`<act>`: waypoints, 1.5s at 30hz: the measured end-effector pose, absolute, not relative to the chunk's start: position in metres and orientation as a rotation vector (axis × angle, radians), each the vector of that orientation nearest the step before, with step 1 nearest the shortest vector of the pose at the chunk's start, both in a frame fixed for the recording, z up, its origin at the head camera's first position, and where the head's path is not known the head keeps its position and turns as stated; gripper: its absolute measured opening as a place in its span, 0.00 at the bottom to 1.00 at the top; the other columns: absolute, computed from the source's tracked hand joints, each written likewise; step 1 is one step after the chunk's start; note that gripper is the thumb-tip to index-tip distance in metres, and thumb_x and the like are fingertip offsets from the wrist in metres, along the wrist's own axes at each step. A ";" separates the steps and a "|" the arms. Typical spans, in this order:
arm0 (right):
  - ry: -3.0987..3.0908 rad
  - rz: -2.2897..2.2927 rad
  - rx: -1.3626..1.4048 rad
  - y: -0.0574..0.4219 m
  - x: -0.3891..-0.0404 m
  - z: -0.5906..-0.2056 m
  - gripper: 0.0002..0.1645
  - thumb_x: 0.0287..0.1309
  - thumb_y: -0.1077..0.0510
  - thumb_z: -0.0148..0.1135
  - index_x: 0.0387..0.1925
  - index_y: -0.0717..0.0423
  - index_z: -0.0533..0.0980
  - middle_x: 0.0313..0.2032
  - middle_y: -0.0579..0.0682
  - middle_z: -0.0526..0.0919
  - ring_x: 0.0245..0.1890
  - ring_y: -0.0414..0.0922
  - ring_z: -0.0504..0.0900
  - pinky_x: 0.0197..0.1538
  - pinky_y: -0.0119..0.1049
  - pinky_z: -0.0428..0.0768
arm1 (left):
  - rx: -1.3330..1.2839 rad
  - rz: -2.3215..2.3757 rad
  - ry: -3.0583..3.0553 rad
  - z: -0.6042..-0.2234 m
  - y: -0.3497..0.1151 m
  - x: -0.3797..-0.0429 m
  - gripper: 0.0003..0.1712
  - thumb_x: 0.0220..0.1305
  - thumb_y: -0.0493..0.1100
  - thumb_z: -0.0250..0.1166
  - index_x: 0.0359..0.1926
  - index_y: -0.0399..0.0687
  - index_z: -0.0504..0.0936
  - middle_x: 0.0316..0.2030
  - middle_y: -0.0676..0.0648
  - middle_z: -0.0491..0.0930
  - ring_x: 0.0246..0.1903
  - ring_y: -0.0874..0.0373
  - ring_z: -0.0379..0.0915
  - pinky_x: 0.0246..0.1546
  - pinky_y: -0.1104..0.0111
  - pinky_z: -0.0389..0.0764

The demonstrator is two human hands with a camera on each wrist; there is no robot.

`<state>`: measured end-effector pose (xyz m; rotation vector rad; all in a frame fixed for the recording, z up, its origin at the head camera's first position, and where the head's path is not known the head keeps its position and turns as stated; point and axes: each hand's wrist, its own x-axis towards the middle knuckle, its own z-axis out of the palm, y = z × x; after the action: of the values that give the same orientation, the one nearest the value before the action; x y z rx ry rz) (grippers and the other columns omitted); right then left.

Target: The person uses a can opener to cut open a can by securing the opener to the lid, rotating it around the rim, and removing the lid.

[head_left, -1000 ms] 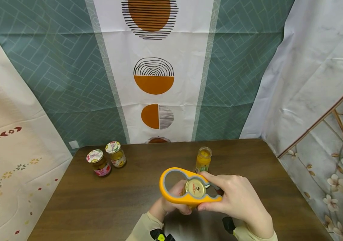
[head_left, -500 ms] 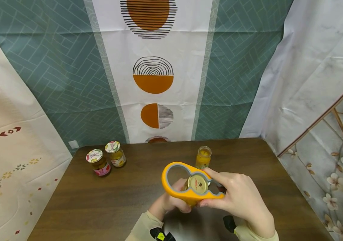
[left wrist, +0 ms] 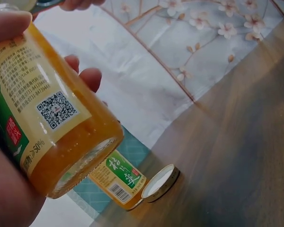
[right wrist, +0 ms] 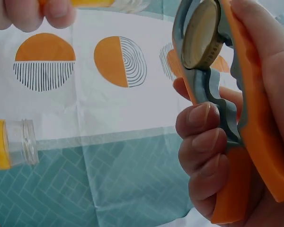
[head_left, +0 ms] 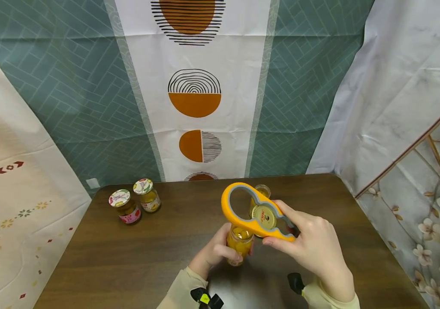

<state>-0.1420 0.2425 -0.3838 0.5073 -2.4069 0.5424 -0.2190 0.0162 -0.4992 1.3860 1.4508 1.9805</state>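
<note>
My left hand (head_left: 215,252) grips a glass jar (head_left: 239,243) of orange fruit by its side, mouth uncovered. In the left wrist view this jar (left wrist: 66,118) is tilted and shows a label with a QR code. My right hand (head_left: 318,242) holds an orange and grey jar opener (head_left: 226,201) by its handles, fingers wrapped round them in the right wrist view. A gold lid (head_left: 263,217) sits clamped between the opener's scalloped grips, above and right of the jar's mouth. The lid (right wrist: 201,35) stands off the jar.
Behind the opener stands a second, lidless orange jar (head_left: 263,189); a loose lid (left wrist: 162,183) leans beside it. Two jars with printed lids, one pink-labelled (head_left: 127,208) and one yellow (head_left: 148,196), stand at the table's back left. Cloth hangings (head_left: 301,107) border the table.
The opener has lifted up and right with the gold lid in it, parting from the jar. The jar's mouth now shows in the left hand, which has barely moved.
</note>
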 end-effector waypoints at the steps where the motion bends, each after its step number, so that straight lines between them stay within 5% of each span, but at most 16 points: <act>1: -2.407 0.548 0.497 0.243 -0.142 -0.383 0.48 0.31 0.26 0.75 0.59 0.36 0.77 0.19 0.32 0.69 0.17 0.32 0.66 0.18 0.32 0.68 | 1.376 1.993 1.472 -0.499 0.016 -0.219 0.28 0.39 0.37 0.59 0.46 0.29 0.72 0.29 0.29 0.75 0.27 0.41 0.75 0.32 0.63 0.82; 8: -2.382 0.564 0.441 0.248 -0.141 -0.379 0.48 0.31 0.30 0.78 0.59 0.37 0.77 0.19 0.34 0.68 0.16 0.35 0.64 0.18 0.33 0.66 | 1.288 2.090 1.681 -0.501 0.016 -0.223 0.26 0.44 0.35 0.60 0.48 0.26 0.71 0.30 0.31 0.77 0.29 0.38 0.76 0.35 0.59 0.83; 15: -2.329 0.582 0.425 0.253 -0.142 -0.379 0.47 0.29 0.33 0.80 0.58 0.38 0.78 0.18 0.35 0.66 0.17 0.35 0.64 0.18 0.34 0.65 | 0.826 2.093 2.013 -0.484 0.016 -0.216 0.27 0.55 0.33 0.68 0.57 0.41 0.71 0.41 0.35 0.79 0.39 0.52 0.77 0.45 0.56 0.80; 21: -2.309 0.613 0.420 0.255 -0.141 -0.380 0.47 0.30 0.34 0.80 0.58 0.40 0.78 0.19 0.35 0.67 0.17 0.35 0.65 0.19 0.34 0.66 | 0.570 2.048 2.182 -0.475 0.018 -0.215 0.32 0.58 0.38 0.71 0.61 0.47 0.67 0.45 0.45 0.78 0.42 0.54 0.76 0.48 0.54 0.78; 36: -2.298 0.615 0.427 0.256 -0.144 -0.378 0.46 0.29 0.36 0.81 0.57 0.40 0.79 0.19 0.34 0.66 0.16 0.35 0.63 0.18 0.33 0.64 | 0.432 2.152 2.199 -0.544 0.023 -0.256 0.37 0.62 0.45 0.71 0.64 0.58 0.58 0.49 0.44 0.73 0.47 0.52 0.72 0.51 0.54 0.74; 45: -2.322 0.623 0.411 0.259 -0.142 -0.378 0.46 0.29 0.35 0.81 0.57 0.38 0.78 0.19 0.34 0.66 0.16 0.35 0.64 0.19 0.34 0.64 | 0.435 2.171 2.166 -0.552 0.026 -0.267 0.39 0.66 0.37 0.65 0.68 0.60 0.53 0.56 0.43 0.70 0.53 0.51 0.69 0.56 0.51 0.70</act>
<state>-0.1423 0.2591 -0.3782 0.4113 -2.3220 0.6235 -0.2671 0.0255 -0.5524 0.4349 2.1657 2.1714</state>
